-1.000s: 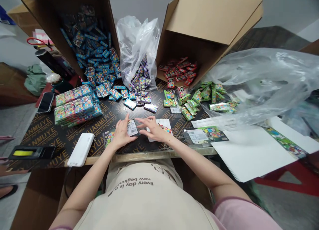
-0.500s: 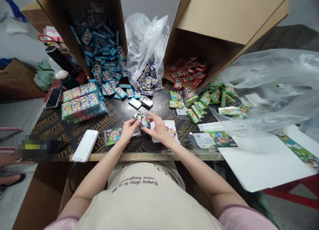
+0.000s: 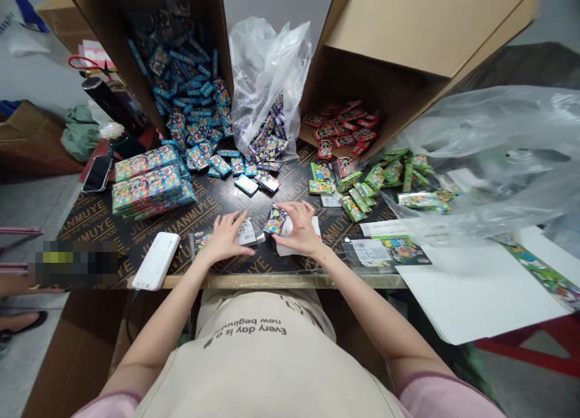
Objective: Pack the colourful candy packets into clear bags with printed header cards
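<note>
My right hand (image 3: 299, 228) holds a small purple packet (image 3: 274, 219) by its edge, just above the dark plywood table (image 3: 113, 225). My left hand (image 3: 226, 238) lies flat with fingers spread on a clear sleeve with a barcode label (image 3: 247, 232) and a printed card (image 3: 200, 241). White label paper (image 3: 290, 249) lies under my right hand. Just beyond the hands are loose blue packets (image 3: 247, 184) and purple packets (image 3: 267, 180).
A tipped carton of blue packets (image 3: 181, 86), a clear bag of purple packets (image 3: 267, 98) and a tipped carton of red packets (image 3: 344, 128) stand at the back. Green packets (image 3: 385, 176), a big clear bag (image 3: 489, 152), stacked packs (image 3: 147, 185), a white power bank (image 3: 156, 261) and white sheets (image 3: 475, 285) surround the hands.
Both hands held the purple packet together half a second ago. Now the right hand alone has it and the left hand has dropped flat onto the clear sleeve.
</note>
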### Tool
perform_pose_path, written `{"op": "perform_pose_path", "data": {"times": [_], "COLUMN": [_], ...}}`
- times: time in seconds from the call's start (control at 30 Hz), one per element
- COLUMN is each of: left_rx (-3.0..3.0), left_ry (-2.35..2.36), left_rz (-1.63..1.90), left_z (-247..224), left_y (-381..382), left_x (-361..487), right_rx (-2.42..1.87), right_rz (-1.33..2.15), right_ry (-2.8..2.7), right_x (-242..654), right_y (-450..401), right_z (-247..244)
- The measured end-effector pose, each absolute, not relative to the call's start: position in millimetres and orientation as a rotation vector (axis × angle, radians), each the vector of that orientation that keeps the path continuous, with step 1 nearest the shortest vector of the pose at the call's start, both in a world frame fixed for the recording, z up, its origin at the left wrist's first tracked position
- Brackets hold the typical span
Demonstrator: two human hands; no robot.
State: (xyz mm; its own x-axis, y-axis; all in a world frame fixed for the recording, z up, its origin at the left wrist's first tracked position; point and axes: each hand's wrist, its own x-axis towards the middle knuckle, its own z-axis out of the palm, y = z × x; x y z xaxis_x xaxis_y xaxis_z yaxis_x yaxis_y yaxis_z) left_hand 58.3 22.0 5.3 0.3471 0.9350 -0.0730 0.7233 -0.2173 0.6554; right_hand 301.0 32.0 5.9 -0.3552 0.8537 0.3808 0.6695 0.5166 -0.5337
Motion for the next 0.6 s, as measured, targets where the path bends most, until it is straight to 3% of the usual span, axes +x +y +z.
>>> {"op": "perform_pose_path", "data": {"times": [0.1,0.37,0.53,0.6], "left_rx": [2.221,2.211,2.168,2.17], "left_ry": [1.511,1.258,1.395,1.422], "left_rz": [0.201,0.412,0.523,0.522], "left_z": [-4,-5,-3,-3], "left_y": [19,14,17,18], "left_x": [50,44,47,50], "right_rx": [-1.312,-1.041,-1.181,-1.093], "right_rz": [0.388,0.902,0.714,0.805], "right_ry": [-2.211,-2.264,-2.124,-2.19], "right_x": [304,297,298,296], "right_y": [34,29,25,20], "right_z": [-7,-5,4,8]}}
